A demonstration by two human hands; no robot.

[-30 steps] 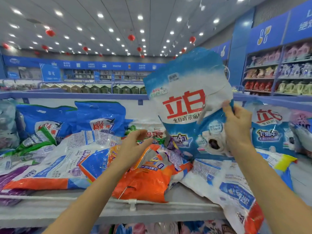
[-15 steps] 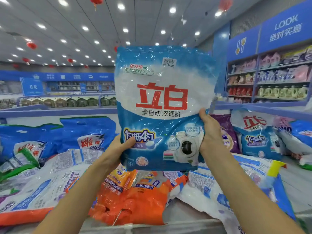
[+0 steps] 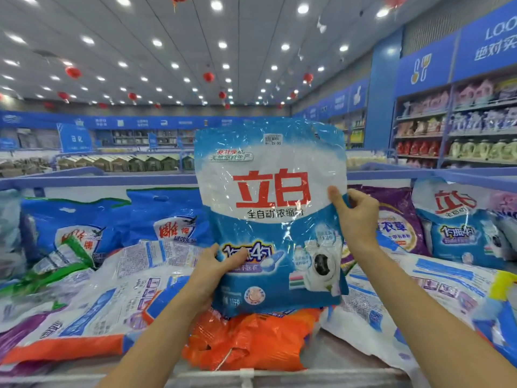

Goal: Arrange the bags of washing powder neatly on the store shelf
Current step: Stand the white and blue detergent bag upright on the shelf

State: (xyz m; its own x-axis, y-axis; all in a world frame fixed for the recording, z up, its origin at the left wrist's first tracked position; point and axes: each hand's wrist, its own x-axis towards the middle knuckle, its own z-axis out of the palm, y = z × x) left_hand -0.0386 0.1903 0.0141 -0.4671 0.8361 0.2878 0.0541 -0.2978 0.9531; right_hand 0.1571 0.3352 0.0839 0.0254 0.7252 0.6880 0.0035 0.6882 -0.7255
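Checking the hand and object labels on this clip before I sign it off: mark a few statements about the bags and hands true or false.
1. The left hand and the right hand both hold the blue-and-white bag upright, with its front facing the camera. True.
2. The left hand grips the bag by its top edge. False: it grips the lower left edge, and the right hand grips the right edge higher up.
3. An orange bag lies on the shelf just below the held bag. True.
4. The purple bag lies flat on top of the orange bag. False: it stands at the back of the shelf, behind the right hand.
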